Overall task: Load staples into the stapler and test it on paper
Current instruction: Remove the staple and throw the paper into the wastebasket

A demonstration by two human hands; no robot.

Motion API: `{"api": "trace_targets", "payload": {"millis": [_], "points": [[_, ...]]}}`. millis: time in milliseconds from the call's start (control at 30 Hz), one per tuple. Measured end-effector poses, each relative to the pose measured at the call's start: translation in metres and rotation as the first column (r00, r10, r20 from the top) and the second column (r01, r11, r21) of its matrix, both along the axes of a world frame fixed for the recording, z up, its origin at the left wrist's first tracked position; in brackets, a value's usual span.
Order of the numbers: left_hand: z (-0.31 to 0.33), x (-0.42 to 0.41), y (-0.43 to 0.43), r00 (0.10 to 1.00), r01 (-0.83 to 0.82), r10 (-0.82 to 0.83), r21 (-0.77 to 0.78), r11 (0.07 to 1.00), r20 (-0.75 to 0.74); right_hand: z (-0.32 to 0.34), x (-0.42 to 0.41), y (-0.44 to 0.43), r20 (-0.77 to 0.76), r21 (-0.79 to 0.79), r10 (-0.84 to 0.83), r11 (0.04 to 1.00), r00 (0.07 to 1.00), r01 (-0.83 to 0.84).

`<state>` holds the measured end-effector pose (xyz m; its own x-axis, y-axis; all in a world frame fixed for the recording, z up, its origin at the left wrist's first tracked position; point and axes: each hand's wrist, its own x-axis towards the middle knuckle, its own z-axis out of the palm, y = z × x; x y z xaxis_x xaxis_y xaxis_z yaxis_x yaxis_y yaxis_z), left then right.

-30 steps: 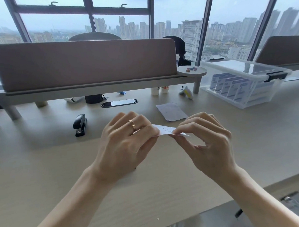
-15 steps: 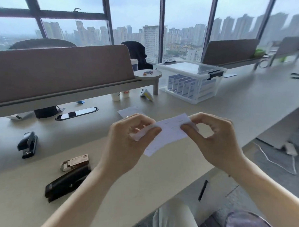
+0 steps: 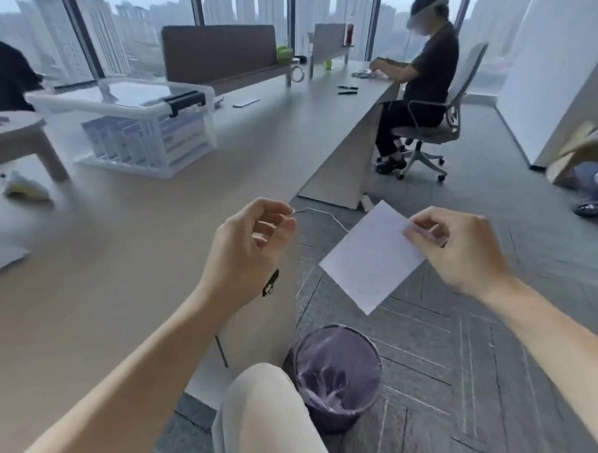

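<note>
My right hand [image 3: 463, 250] pinches a white slip of paper [image 3: 371, 261] by its right edge and holds it out past the desk's end, above the floor and above a waste bin [image 3: 338, 378]. My left hand [image 3: 250, 249] hovers over the desk corner with its fingers loosely curled and nothing visible in them. No stapler is in view; the head view has turned away from it.
The desk [image 3: 154, 232] runs off to the left and back. A clear plastic storage box [image 3: 132, 127] stands on it. A seated person [image 3: 418, 84] works at the far end on an office chair. The bin with a purple liner stands on the carpet beside my knee [image 3: 264, 416].
My view has swung right, off the stapler and over the desk's end. My left hand has let go of the paper; my right hand has carried it out over the bin.
</note>
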<state>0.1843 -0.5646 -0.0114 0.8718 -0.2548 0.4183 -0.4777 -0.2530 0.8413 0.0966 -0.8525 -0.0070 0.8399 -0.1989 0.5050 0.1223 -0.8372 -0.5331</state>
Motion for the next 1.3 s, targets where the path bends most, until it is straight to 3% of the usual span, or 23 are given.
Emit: {"api": "trace_targets", "payload": {"millis": [167, 367, 733, 867, 1033, 1167, 1300], "points": [[-0.061, 0.029, -0.06, 0.99, 0.111, -0.101, 0.096, 0.989, -0.101, -0.112, 0.016, -0.047, -0.219, -0.05, -0.134, 0.991, 0.966, 0.126], [-0.124, 0.072, -0.092, 0.97, 0.143, -0.121, 0.097, 0.985, -0.21, -0.236, 0.049, -0.056, -0.42, -0.035, -0.215, 0.975, 0.882, 0.221], [-0.198, 0.094, -0.071, 0.961, 0.081, -0.085, -0.027, 0.996, -0.262, -0.405, 0.073, -0.02, -0.732, -0.061, -0.151, 0.986, 0.665, 0.157], [-0.206, 0.097, -0.064, 0.948, 0.075, -0.074, -0.01, 0.997, -0.31, -0.407, 0.061, -0.017, -0.742, -0.065, -0.136, 0.989, 0.657, 0.132], [-0.174, 0.082, -0.064, 0.962, 0.089, -0.104, -0.071, 0.993, -0.253, -0.364, 0.055, -0.034, -0.652, 0.013, -0.149, 0.978, 0.744, 0.208], [-0.112, 0.062, -0.049, 0.98, 0.105, -0.106, -0.016, 0.994, -0.169, -0.284, 0.064, -0.039, -0.507, 0.077, -0.105, 0.983, 0.855, 0.166], [-0.039, 0.041, -0.017, 0.998, 0.03, -0.032, -0.04, 0.999, -0.05, -0.168, 0.083, -0.012, -0.225, 0.082, 0.0, 0.996, 0.974, 0.019]]}}
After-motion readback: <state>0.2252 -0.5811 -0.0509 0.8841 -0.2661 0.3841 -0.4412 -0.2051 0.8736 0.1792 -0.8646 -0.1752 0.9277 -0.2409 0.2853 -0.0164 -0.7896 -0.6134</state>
